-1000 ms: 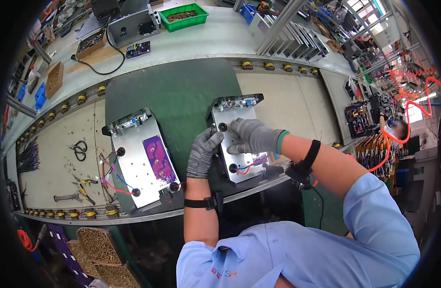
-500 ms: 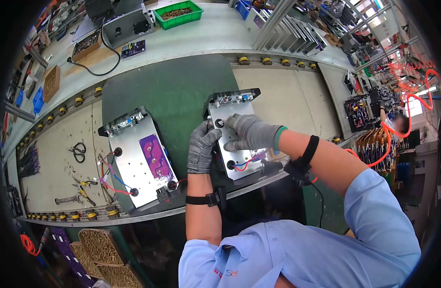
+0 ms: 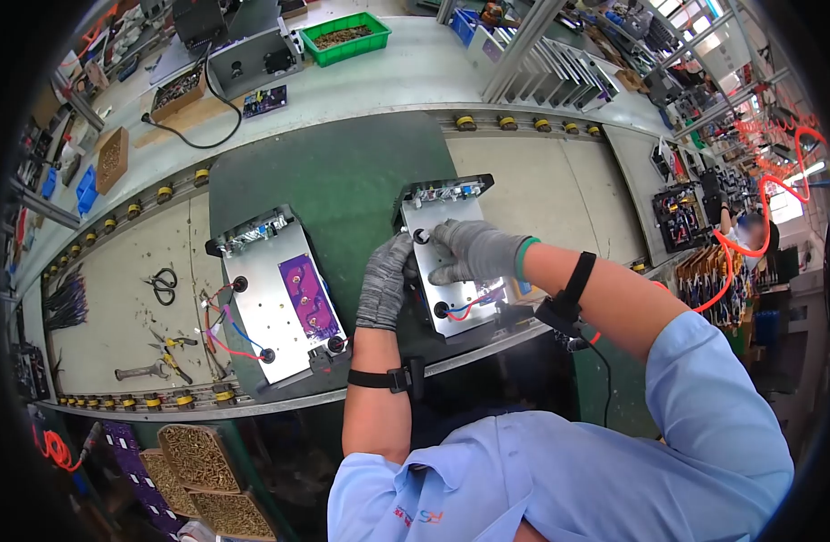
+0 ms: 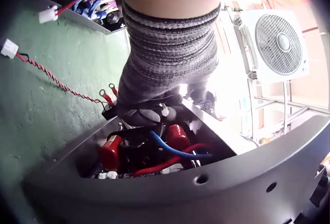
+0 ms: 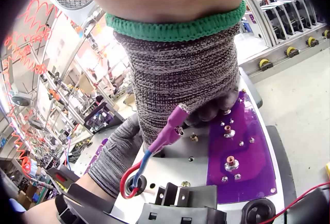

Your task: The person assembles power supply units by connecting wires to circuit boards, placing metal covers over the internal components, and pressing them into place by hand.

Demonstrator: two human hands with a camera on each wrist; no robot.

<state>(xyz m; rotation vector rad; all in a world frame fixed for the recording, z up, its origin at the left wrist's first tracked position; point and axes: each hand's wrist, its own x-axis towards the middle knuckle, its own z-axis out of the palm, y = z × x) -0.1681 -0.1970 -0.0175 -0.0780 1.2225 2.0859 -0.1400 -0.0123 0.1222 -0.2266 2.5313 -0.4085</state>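
Note:
In the head view, a metal chassis with a black front panel lies on the green board. My gloved left hand is at its left side, fingers reaching in below the top plate. In the left wrist view those fingers are inside the open side, near red cylindrical parts and a blue wire; I cannot tell what they grasp. My gloved right hand rests on the top plate, fingertips beside a black grommet, thumb apart. Red and blue wires with purple terminals come up through another grommet.
A second, similar chassis with a purple circuit board lies to the left. Scissors, pliers and a wrench lie beyond it. A green bin sits on the back shelf, and roller rails run along the bench.
My left fingers have shifted slightly up toward the grommet and tucked farther behind the plate's edge. My right hand stays nearly in place. The head view has tilted a little, then back.

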